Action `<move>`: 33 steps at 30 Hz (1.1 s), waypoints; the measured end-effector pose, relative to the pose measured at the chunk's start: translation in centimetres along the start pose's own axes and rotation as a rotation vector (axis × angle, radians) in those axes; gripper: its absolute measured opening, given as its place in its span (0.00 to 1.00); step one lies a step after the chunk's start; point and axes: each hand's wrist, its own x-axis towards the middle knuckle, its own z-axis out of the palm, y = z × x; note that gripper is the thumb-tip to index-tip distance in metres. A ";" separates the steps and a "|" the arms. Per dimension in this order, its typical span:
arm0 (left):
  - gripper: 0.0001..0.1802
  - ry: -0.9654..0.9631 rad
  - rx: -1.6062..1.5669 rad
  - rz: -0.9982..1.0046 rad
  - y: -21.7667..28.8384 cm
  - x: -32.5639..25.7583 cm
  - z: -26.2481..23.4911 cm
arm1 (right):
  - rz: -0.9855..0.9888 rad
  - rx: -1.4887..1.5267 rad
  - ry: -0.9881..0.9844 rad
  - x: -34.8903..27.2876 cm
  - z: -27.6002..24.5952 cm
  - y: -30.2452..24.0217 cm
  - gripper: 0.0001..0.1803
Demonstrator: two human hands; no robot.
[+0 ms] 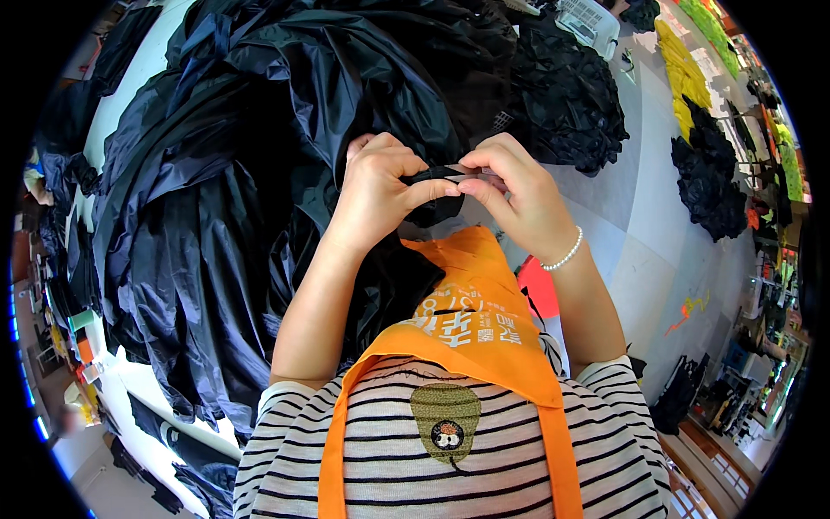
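My left hand point(380, 183) is closed in a pinch on the edge of a black fabric piece point(424, 176), just in front of my chest. Facing it, my right hand point(515, 180), with a pearl bracelet at the wrist, is also closed, its thumb and forefinger almost meeting the left fingertips. A thin grey, shiny sliver shows at the right fingertips; what it belongs to is hidden. Behind and left of my hands spreads a large heap of glossy black fabric point(203, 259), draped in long folds.
Crumpled black fabric point(566, 99) lies on the grey tiled floor point(635, 208) at the far right. Beyond it are a white plastic basket point(590, 24), a yellow cloth point(683, 73) and another black bundle point(707, 177). My orange apron point(484, 268) bunches below my hands.
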 end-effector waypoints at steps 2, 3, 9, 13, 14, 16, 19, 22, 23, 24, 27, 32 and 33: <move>0.24 -0.015 0.010 0.010 0.1 0.0 -0.2 | -0.038 -0.054 -0.012 0.3 0.0 0.1 0.08; 0.24 -0.017 0.011 0.018 0.3 0.0 -0.3 | -0.055 -0.082 -0.016 0.4 0.0 0.2 0.07; 0.22 -0.001 -0.044 0.024 0.0 0.1 -0.2 | 0.086 0.231 -0.065 0.3 -0.8 -0.6 0.16; 0.21 0.003 -0.196 -0.035 -0.1 0.2 -0.3 | -0.033 0.139 -0.175 -0.5 -0.5 -0.3 0.32; 0.22 -0.014 -0.216 -0.051 -0.1 0.3 -0.3 | -0.101 0.035 -0.163 -0.8 -0.2 0.2 0.32; 0.25 -0.045 -0.247 -0.088 0.1 0.4 -0.4 | -0.157 0.019 -0.060 -0.5 0.6 0.6 0.27; 0.38 -0.074 -0.617 -0.260 0.3 0.1 -0.3 | -0.246 -0.004 0.047 0.2 1.3 0.7 0.20; 0.53 0.342 -0.161 0.194 1.6 0.4 -0.5 | -0.190 0.043 0.236 1.1 1.4 0.4 0.11; 0.54 0.401 -0.060 0.255 2.3 0.0 -0.4 | -0.061 0.154 0.301 1.2 1.2 0.7 0.08; 0.49 0.348 0.091 0.306 3.3 -0.2 -0.6 | 0.069 0.265 0.366 1.4 1.0 1.0 0.05; 0.37 0.287 0.323 0.294 4.1 -1.0 2.2 | 0.273 0.603 0.389 2.4 -0.3 -0.1 0.04; 0.16 0.414 0.228 0.232 3.3 1.9 -1.7 | 0.459 0.659 0.076 1.6 -1.8 -0.8 0.10; 0.17 0.396 0.012 0.060 3.9 2.8 -2.7 | 0.435 0.591 -0.020 0.9 -1.9 -0.7 0.12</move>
